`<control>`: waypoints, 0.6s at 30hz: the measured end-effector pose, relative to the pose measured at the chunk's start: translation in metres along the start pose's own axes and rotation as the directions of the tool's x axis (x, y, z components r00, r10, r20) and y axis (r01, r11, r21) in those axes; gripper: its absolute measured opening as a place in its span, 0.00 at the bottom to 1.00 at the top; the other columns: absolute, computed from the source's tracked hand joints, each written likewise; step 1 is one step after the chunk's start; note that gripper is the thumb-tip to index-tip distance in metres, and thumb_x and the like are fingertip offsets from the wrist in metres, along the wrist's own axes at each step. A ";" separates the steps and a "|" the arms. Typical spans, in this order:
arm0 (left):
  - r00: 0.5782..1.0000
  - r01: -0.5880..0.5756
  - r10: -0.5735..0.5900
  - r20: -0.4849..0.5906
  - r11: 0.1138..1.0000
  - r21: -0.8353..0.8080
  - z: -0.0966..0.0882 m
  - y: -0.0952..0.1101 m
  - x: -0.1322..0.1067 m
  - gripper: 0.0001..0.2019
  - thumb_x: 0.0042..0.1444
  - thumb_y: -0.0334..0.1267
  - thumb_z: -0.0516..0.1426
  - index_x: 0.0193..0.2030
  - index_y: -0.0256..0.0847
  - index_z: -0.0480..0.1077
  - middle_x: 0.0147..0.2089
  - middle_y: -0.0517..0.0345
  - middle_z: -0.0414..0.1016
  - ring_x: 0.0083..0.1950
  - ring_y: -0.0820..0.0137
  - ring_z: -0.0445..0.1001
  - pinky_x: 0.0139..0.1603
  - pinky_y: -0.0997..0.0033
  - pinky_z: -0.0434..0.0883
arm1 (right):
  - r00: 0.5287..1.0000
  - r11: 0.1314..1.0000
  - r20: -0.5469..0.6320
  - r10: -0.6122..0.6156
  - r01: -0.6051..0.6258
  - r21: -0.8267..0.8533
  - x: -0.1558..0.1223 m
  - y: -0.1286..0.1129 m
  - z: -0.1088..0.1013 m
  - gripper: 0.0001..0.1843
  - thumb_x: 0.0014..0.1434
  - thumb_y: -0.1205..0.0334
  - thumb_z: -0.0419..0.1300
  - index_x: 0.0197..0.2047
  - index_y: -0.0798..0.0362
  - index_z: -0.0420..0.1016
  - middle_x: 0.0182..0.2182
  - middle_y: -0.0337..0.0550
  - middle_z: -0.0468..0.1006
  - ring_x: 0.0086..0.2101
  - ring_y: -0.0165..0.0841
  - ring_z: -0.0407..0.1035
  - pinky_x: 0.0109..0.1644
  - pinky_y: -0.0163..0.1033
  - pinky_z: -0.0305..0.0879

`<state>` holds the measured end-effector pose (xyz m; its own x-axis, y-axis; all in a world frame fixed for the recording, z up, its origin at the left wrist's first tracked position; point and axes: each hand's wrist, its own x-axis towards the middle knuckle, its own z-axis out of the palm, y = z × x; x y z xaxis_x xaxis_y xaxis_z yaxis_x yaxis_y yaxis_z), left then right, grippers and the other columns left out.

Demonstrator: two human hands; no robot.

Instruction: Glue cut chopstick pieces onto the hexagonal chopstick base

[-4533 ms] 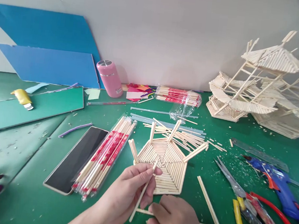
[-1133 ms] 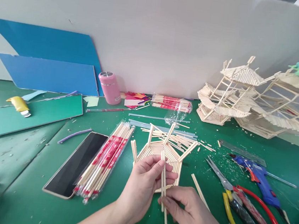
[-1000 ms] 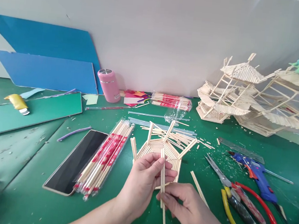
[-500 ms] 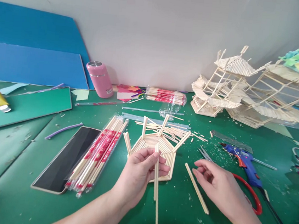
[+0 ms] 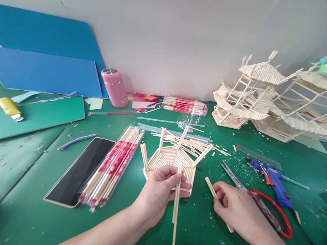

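Note:
My left hand (image 5: pixel 161 188) is closed on two thin wooden sticks (image 5: pixel 175 209), held upright side by side in front of a hexagonal stick base (image 5: pixel 174 160) with slanted posts at its corners. My right hand (image 5: pixel 234 210) lies on the green mat to the right, its fingers curled onto a loose wooden stick (image 5: pixel 210 185) that rests flat there. The stick's lower part is hidden under that hand.
A pack of chopsticks (image 5: pixel 115 166) and a black phone (image 5: pixel 80 174) lie to the left. Red-handled cutters (image 5: pixel 267 215), a blue glue gun (image 5: pixel 274 181) and a ruler (image 5: pixel 257 156) lie to the right. Stick pavilion models (image 5: pixel 254 93) stand at the back right, a pink bottle (image 5: pixel 114 86) by the wall.
My right hand let go of the two held sticks, swung right, then came down onto the loose stick on the mat. My left hand kept hold of its sticks.

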<state>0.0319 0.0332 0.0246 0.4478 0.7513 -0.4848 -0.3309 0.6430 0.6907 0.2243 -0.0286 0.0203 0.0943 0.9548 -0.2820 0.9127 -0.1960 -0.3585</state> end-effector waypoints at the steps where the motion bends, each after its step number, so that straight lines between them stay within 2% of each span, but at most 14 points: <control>1: 1.000 -0.004 0.004 -0.009 1.000 0.020 0.000 -0.001 0.000 0.05 0.49 0.31 0.57 0.31 0.34 0.64 0.28 0.54 0.73 0.30 0.68 0.75 0.39 0.60 0.72 | 1.000 0.997 0.009 -0.014 0.014 0.076 -0.001 -0.005 -0.003 0.05 0.52 0.66 0.50 0.32 0.49 0.65 0.24 0.34 0.70 0.23 0.29 0.65 0.25 0.33 0.58; 6: 0.994 -0.054 0.070 -0.086 0.983 0.173 0.001 -0.002 0.002 0.07 0.47 0.34 0.59 0.32 0.33 0.67 0.22 0.56 0.73 0.28 0.70 0.74 0.34 0.70 0.72 | 0.996 0.903 -0.059 -0.064 0.082 0.421 -0.001 -0.026 -0.007 0.06 0.54 0.63 0.52 0.37 0.51 0.64 0.24 0.36 0.66 0.23 0.27 0.62 0.25 0.32 0.60; 10: 0.982 -0.108 0.145 -0.121 0.957 0.268 0.003 -0.001 0.002 0.07 0.47 0.36 0.59 0.31 0.34 0.70 0.20 0.58 0.72 0.26 0.69 0.74 0.29 0.73 0.70 | 0.993 0.735 -0.074 -0.090 0.116 0.668 0.008 -0.034 0.000 0.13 0.56 0.61 0.52 0.45 0.53 0.62 0.30 0.40 0.68 0.31 0.30 0.65 0.31 0.34 0.64; 14: 0.964 -0.189 0.247 -0.101 0.899 0.395 0.001 0.000 0.003 0.06 0.47 0.36 0.59 0.25 0.34 0.71 0.20 0.57 0.72 0.25 0.72 0.72 0.28 0.76 0.67 | 0.990 0.583 -0.044 -0.134 0.115 0.805 0.016 -0.041 0.003 0.15 0.56 0.61 0.54 0.46 0.55 0.63 0.32 0.41 0.68 0.32 0.30 0.64 0.33 0.33 0.64; 18: 0.934 -0.265 0.344 -0.091 0.844 0.467 -0.002 0.003 0.003 0.07 0.46 0.38 0.59 0.26 0.35 0.71 0.24 0.56 0.72 0.29 0.71 0.71 0.32 0.74 0.66 | 0.989 0.466 -0.023 -0.143 0.088 0.880 0.017 -0.050 0.005 0.14 0.55 0.60 0.55 0.45 0.55 0.63 0.31 0.40 0.68 0.31 0.27 0.63 0.29 0.30 0.62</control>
<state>0.0306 0.0376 0.0239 0.2286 0.9370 -0.2642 -0.0104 0.2737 0.9617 0.1786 -0.0037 0.0290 -0.0279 0.9779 -0.2073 0.0838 -0.2044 -0.9753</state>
